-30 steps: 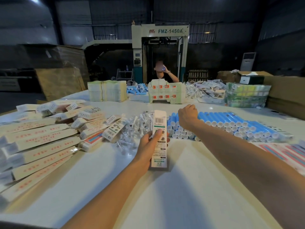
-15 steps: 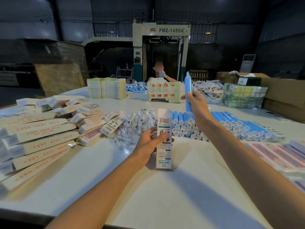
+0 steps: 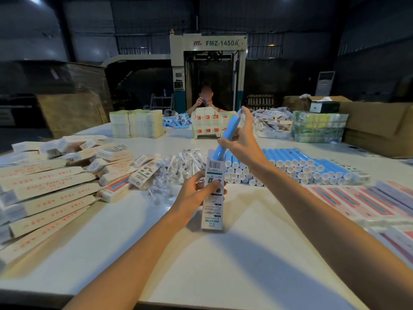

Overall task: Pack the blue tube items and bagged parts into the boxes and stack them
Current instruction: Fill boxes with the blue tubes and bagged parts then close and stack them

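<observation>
Near the middle of the counter [image 3: 223, 265], stood upright in the left hand [image 3: 196, 193], with fingers [image 3: 213, 186] clenched round its printed middle: one narrow box [image 3: 213, 211], open end up. Just above it, tilted away and to the right, pinched in the right hand [image 3: 243, 142] between thumb and palm, long fingers [image 3: 247, 117] fanned nearly straight: a single blue tube [image 3: 225, 136], lower end at the box mouth, possibly a little way inside, though hard to tell from this angle.

Judged as the insertion step, barely begun. To do it well:

- Bring the tube closer to the line of the box before pushing, so as not to buckle the cardboard lip.
- Keep the left grip firm but not crushing, leaving the walls square.
- Slide rather than drop, and release only after sinking most of the length.
- Then reach left for one of the bagged parts [image 3: 178, 168], lying just beside the box, between the packed boxes [image 3: 44, 186] and the pile of blue tubes [image 3: 301, 164].
- Tuck the flap last, and only then add to the stack.
</observation>
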